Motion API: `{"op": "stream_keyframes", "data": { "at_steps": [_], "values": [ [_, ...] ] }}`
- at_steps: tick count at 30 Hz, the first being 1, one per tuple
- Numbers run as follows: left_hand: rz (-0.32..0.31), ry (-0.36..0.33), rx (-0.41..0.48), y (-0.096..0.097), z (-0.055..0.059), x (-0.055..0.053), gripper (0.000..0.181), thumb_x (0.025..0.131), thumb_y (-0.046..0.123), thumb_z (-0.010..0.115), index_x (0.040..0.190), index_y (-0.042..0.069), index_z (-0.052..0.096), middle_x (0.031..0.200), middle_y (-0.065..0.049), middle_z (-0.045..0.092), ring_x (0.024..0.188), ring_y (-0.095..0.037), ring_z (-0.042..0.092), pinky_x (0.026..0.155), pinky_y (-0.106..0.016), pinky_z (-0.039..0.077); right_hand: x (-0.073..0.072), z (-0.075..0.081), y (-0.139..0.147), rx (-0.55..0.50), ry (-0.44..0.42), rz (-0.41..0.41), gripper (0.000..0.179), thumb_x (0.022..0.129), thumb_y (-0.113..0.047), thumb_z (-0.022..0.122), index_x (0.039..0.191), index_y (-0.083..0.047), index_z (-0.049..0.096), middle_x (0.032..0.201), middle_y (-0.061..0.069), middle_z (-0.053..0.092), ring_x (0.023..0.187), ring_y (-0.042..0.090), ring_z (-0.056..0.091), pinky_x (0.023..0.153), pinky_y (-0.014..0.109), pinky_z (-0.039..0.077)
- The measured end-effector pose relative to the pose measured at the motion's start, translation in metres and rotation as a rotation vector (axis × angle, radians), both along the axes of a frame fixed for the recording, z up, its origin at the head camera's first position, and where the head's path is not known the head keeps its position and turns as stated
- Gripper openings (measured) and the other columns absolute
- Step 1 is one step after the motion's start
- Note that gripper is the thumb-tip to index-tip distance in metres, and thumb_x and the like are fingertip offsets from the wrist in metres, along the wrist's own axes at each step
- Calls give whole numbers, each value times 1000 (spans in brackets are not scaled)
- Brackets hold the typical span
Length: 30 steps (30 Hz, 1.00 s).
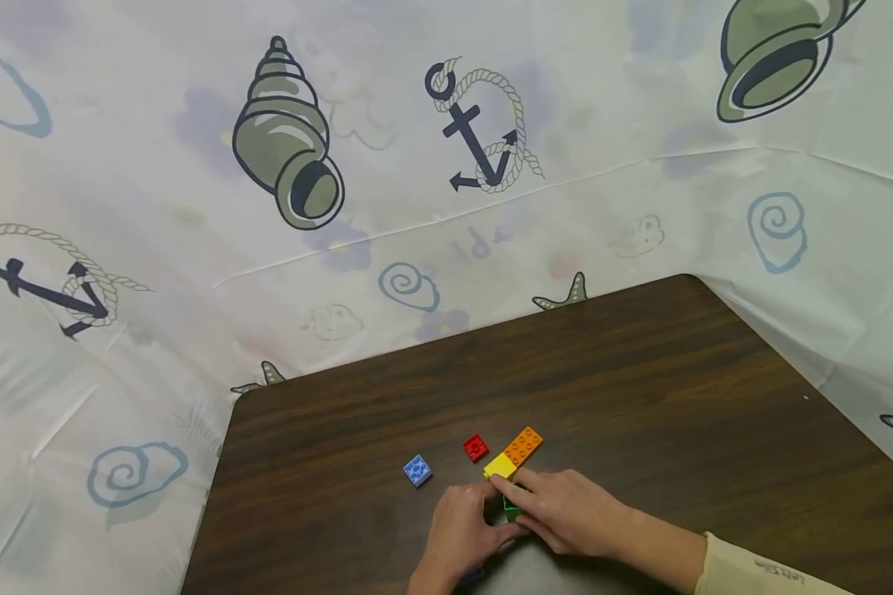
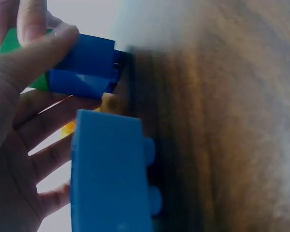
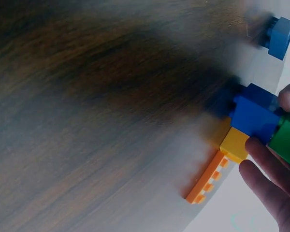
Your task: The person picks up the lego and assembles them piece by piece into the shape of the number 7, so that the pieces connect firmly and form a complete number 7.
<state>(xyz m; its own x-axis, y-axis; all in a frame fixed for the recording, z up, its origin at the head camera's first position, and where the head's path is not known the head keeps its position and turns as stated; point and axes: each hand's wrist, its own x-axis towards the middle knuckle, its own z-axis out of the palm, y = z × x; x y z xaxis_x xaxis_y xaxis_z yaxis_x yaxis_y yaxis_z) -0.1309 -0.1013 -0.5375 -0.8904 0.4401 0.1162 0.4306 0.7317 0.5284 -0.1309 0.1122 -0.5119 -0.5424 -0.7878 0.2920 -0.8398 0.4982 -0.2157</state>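
A green brick (image 1: 513, 511) is joined to a dark blue brick (image 2: 89, 55), and both hands are on the pair. My left hand (image 1: 457, 529) grips the blue part, with the thumb across it in the left wrist view. At the green end, my right hand (image 1: 573, 511) pinches the brick; its index finger reaches over the top. Close beyond the fingers lies a yellow brick (image 1: 500, 467) joined end to end with a flat orange brick (image 1: 524, 445). The hands hide much of the green and blue bricks in the head view.
A red brick (image 1: 475, 448) and a light blue brick (image 1: 417, 470) lie on the dark wooden table (image 1: 327, 463), farther back and left. Another blue brick (image 2: 111, 169) stands close by the left wrist. Patterned cloth (image 1: 387, 190) hangs behind the table.
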Motion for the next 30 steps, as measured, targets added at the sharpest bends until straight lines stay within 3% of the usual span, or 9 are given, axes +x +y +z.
{"op": "stream_keyframes", "data": {
  "at_steps": [3, 5, 8, 14, 20, 25, 30],
  "values": [
    [-25, -36, 23, -2, 1, -1, 59, 77, 68, 67, 110, 20, 73, 65, 14, 50, 57, 1, 37, 54, -20, 31, 0, 2, 0, -5, -36, -7, 55, 95, -27, 66, 144, -11, 49, 109, -2, 57, 64, 0, 38, 56, 13, 37],
    [-35, -47, 34, -4, 1, -1, 60, 78, 68, 66, 114, 20, 71, 71, 16, 56, 59, 1, 39, 56, -20, 32, 0, 4, 0, -14, -53, -7, 55, 94, -26, 67, 144, -11, 49, 112, -1, 59, 64, -1, 40, 58, 14, 40],
    [-40, -40, 36, -5, 1, -1, 58, 80, 66, 66, 117, 20, 70, 81, 19, 63, 63, 1, 42, 63, -23, 35, -1, 7, 1, -32, -77, 0, 55, 93, -26, 69, 143, -12, 50, 119, 1, 61, 68, -1, 47, 62, 18, 46],
    [-45, 4, 29, -4, 0, -1, 56, 81, 65, 66, 115, 21, 71, 81, 17, 64, 63, 1, 42, 65, -24, 37, -1, 6, 3, -87, -122, -20, 55, 92, -29, 70, 141, -13, 53, 124, 1, 64, 80, 1, 59, 70, 25, 53],
    [-28, -24, 9, -2, 1, -1, 48, 81, 59, 71, 110, 21, 73, 90, 18, 67, 66, 1, 44, 65, -24, 36, 1, 7, 2, -124, -225, -82, 51, 92, -33, 70, 134, -9, 58, 122, 2, 66, 95, 5, 64, 78, 29, 55],
    [-18, -12, -6, -1, 2, 1, 44, 79, 51, 78, 113, 23, 72, 99, 17, 69, 73, 2, 52, 74, -31, 46, 1, 10, 0, -68, -170, -68, 48, 91, -30, 72, 132, -9, 60, 117, 0, 67, 90, 3, 62, 77, 27, 54],
    [-21, 41, -11, 0, -1, 3, 41, 75, 42, 83, 110, 23, 73, 99, 17, 70, 77, 2, 57, 78, -38, 48, 1, 14, -2, 9, -150, -61, 47, 90, -28, 72, 131, -8, 60, 107, -2, 65, 79, -1, 57, 70, 23, 52]
  ]
}}
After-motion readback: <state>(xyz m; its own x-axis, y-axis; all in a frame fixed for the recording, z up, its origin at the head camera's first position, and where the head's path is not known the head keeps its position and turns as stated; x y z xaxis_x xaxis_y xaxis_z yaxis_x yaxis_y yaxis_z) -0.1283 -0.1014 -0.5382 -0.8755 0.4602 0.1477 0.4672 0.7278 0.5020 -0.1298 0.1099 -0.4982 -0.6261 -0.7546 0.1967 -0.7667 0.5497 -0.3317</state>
